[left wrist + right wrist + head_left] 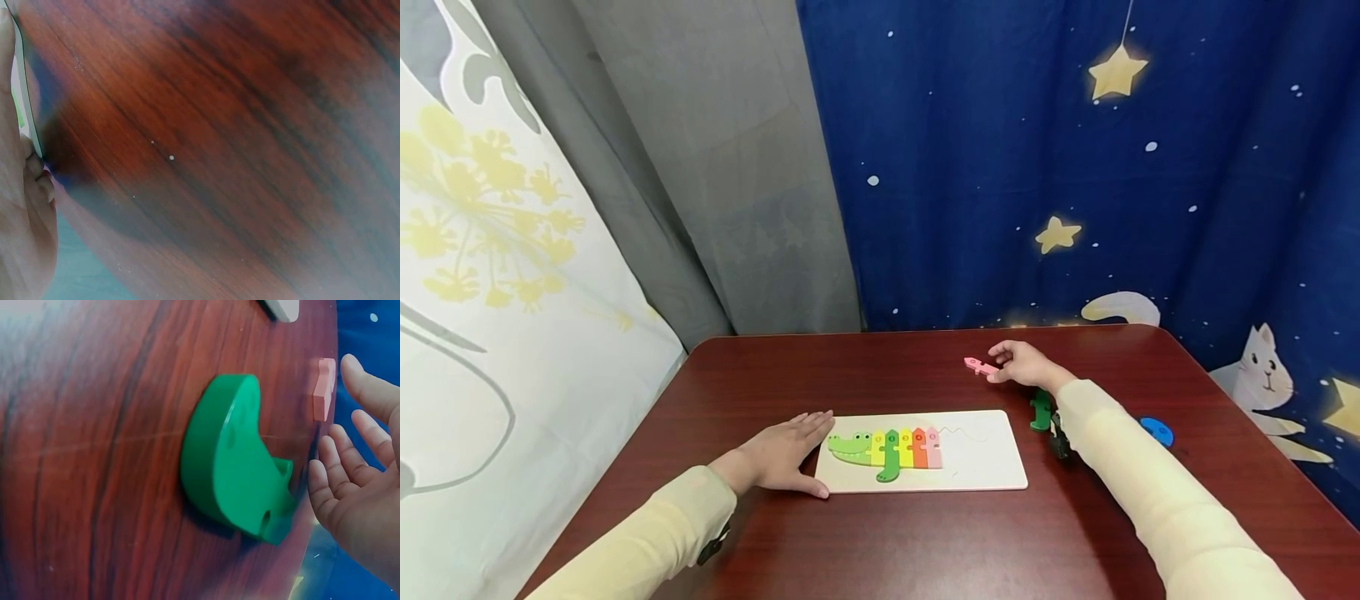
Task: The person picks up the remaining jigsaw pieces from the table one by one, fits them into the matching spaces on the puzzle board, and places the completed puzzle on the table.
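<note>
A pale wooden puzzle board [981, 465] lies on the table with a crocodile partly filled in: a light green head [852, 448], then a row of yellow, green, orange and pink pieces. My left hand [784, 454] rests flat with spread fingers at the board's left edge. Beyond the board's far right corner, my right hand [1021, 365] reaches to a loose pink puzzle piece [976, 365]. Its thumb is right by the end of that piece, and the fingers curve loosely around nothing. A dark green puzzle piece [240, 469] sits on the table below the right wrist.
A blue puzzle piece [1157, 431] lies right of my right forearm on the dark red-brown table [880, 542]. Behind the table's far edge hang a grey curtain [730, 167] and a blue starry curtain [962, 167].
</note>
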{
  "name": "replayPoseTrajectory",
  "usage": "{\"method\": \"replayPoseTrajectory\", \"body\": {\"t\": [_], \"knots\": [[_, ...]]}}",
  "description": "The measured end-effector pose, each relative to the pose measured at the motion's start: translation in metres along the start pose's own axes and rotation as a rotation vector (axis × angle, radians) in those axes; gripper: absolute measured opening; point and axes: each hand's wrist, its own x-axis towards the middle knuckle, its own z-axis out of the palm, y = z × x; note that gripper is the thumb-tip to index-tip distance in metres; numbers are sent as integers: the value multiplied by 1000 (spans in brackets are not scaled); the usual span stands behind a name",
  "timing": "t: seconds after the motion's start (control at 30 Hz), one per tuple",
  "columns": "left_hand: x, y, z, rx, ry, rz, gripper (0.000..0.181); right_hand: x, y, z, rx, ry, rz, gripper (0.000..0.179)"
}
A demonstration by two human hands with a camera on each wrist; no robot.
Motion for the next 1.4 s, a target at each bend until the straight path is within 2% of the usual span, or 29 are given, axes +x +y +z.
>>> {"method": "replayPoseTrajectory", "body": {"t": [0.13,0.63,1.13,1.4], "knots": [[0,0,1,-10,1,0,116,2,2,1,-37,-27,-16,51],[2,-1,0,2,-6,-4,117,10,4,2,-83,-24,-23,45],[1,-1,1,2,-11,-2,116,14,7,3,-2,-49,6,43],[2,-1,1,-3,-12,-5,117,14,7,6,1,-52,-3,38]]}}
